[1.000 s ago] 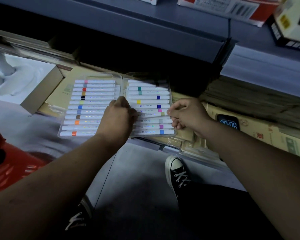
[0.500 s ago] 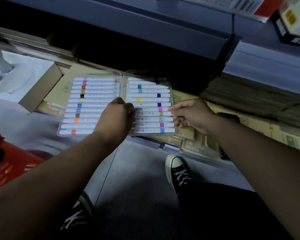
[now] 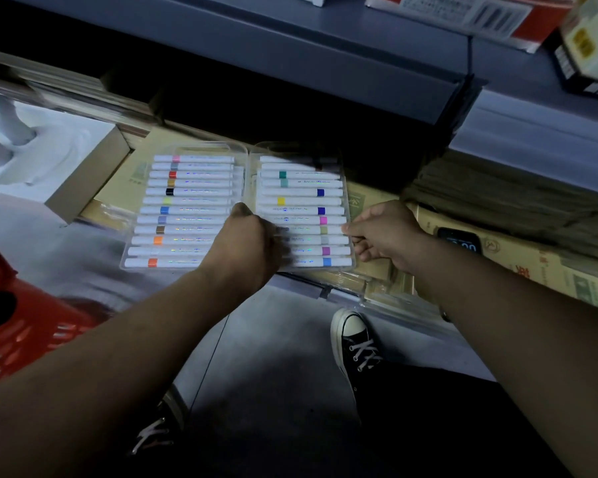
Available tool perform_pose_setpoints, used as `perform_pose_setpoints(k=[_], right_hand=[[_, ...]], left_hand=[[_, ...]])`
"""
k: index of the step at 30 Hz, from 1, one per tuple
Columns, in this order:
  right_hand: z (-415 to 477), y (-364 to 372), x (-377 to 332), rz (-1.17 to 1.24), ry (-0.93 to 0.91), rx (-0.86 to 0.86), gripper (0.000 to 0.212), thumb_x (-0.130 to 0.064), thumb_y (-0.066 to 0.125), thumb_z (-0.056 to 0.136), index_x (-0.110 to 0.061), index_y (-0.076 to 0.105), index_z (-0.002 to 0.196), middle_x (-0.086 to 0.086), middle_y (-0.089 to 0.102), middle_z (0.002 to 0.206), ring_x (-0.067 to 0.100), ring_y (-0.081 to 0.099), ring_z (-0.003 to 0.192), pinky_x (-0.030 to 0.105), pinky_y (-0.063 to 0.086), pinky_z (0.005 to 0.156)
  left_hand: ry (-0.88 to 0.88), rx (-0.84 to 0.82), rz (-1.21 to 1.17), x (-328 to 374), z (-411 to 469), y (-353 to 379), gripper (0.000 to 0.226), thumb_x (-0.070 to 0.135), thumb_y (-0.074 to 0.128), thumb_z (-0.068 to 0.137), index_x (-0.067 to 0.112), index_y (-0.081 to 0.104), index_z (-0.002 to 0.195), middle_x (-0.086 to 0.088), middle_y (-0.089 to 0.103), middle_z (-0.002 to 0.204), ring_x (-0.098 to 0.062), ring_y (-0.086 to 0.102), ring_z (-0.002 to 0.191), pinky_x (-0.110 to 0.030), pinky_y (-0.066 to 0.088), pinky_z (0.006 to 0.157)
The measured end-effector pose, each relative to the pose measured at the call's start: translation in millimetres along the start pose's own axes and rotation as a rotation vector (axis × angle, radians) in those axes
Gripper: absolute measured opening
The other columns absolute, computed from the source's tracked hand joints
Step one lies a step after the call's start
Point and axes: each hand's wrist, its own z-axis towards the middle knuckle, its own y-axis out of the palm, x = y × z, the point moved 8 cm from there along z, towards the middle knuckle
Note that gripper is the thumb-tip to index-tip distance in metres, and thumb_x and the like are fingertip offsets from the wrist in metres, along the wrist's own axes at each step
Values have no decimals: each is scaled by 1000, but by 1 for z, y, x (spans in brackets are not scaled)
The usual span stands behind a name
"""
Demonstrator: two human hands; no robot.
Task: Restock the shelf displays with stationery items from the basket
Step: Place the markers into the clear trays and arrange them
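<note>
Lying open like a book, the marker case [image 3: 187, 208] was noted on flat kraft-coloured cartons [image 3: 114, 194] at the lip of the bottom shelf, well under the shelf above. Both halves were seen filled with rows of white markers [image 3: 301, 201], each with a colour band.

Left hand [image 3: 252, 243]: set down on the case's centre fold, toward the 6 o'clock edge, back of the hand up. The fingers were hidden beneath it, so the closure of the grip could not be told.

Right hand [image 3: 384, 236]: fingers curled, thumb and forefinger brought together in a pinch at the 3 o'clock rim of the case, level with the olive-banded marker. Whether the rim or a marker end was pinched could not be told.

Red basket [image 3: 49, 326] was recorded at 8 o'clock of the case, well apart. A small dark clock display [image 3: 460, 241] was seen on a carton at 3 o'clock of the right hand.

Handling, as judged: the case was taken to be light, of thin, stiff, clear plastic, smooth and likely slippery, with a fold that would flex if only one half were lifted. Markers might be spilled if it were tilted while open. Closing it first was thought wise; after that it could be held by the two long edges, or by the fold with the thumb on top. Squeezing the lid's middle was judged best avoided.
</note>
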Motion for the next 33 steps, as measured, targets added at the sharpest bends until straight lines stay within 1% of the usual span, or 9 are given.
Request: perform_pose_setpoints(k=[3,5,7,12,18,20,26,29,33], right_hand=[[-2,0,-4,-78,-48,32,9,-3,74,85,2,68,90,15,69,67,20,64,52,31,56,52],[-5,-1,-9,-180,-103,71,5,-2,65,81,0,69,84,18,72,68,24,66,54,37,61,61],[-9,0,-13,-233,-140,96,7,-3,62,79,-2,68,78,19,72,67,27,68,56,40,63,67],[-9,1,-15,-236,-170,90,13,-13,62,86,-2,67,81,17,72,67,30,71,58,43,64,68],[-7,3,-16,-236,-166,53,11,-18,64,88,-9,61,83,12,70,65,25,68,53,40,60,59],[-7,3,-16,-230,-162,58,11,-18,64,87,-10,60,81,11,70,64,24,67,52,40,60,59],[-5,4,-15,-258,-165,37,13,-19,63,88,-12,56,80,12,70,64,22,65,49,33,58,55],[-4,5,-14,-244,-165,21,13,-18,64,88,-11,57,80,13,70,65,22,65,49,33,57,53],[-4,5,-13,-205,-167,20,12,-16,65,88,-9,58,81,14,70,66,24,66,53,34,58,53]], left_hand=[[-168,74,-162,-12,1,-9,14,8,64,87,6,77,92,-13,72,89,-26,68,79,-27,55,66],[-236,101,-243,-14,1,-13,22,-1,56,84,10,74,90,-7,72,84,-20,66,71,-12,44,47],[-271,123,-308,-15,1,-16,25,-4,50,81,10,70,88,-7,70,81,-17,63,68,-10,39,41],[-301,180,-401,-24,-4,-15,18,1,53,85,14,64,89,-4,70,86,-22,67,76,-15,43,44],[-309,139,-387,-20,-2,-9,18,10,61,89,13,60,107,0,65,107,-14,62,72,-11,39,42],[-305,128,-408,-15,-1,-8,20,13,63,90,12,61,110,1,64,106,-8,59,69,-10,40,41],[-362,170,-411,-21,4,-11,8,15,57,88,15,59,96,-3,67,89,-16,62,73,-19,37,46],[-395,179,-444,-23,7,-11,15,12,53,89,14,61,103,-2,67,93,-11,58,73,-14,37,42],[-422,164,-514,-24,11,-8,18,13,55,89,16,61,105,-3,67,100,-20,63,67,-15,37,38]])
